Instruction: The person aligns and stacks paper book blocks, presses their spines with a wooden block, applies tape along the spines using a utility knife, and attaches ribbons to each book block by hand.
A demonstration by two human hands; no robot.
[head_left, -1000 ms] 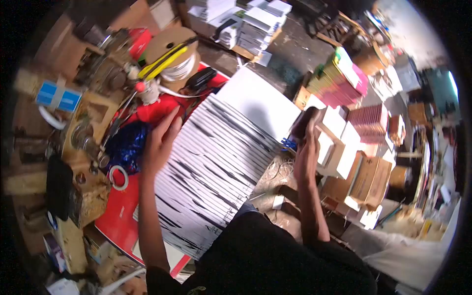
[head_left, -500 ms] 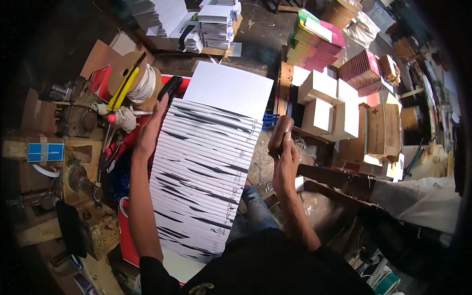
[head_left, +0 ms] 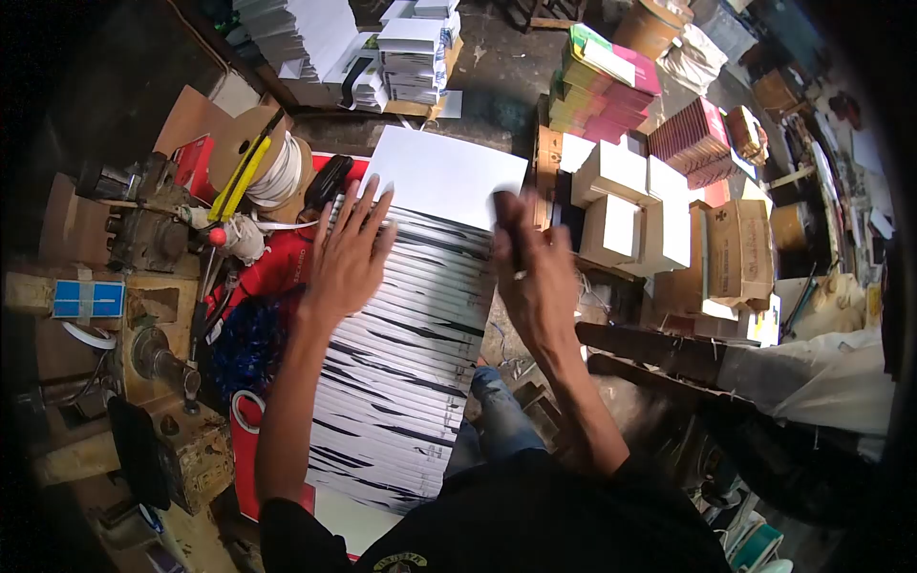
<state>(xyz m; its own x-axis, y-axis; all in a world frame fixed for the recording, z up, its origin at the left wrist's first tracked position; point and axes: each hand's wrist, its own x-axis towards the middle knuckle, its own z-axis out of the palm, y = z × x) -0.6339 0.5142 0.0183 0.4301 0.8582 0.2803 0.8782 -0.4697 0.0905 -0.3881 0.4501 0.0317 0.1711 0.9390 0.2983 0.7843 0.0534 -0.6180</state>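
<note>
Two hands show in my feed: the left hand [head_left: 349, 263] lies flat, fingers spread, gripping nothing, on the upper left of the fanned paper stack [head_left: 396, 368] at frame centre. Right of centre, the blurred right hand [head_left: 541, 282] seems closed around a brown block [head_left: 506, 215] near the stack's edge.

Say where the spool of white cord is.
In the head view, the spool of white cord sits upper left beyond the left hand, partly behind a yellow tool and left of a black object.
</note>
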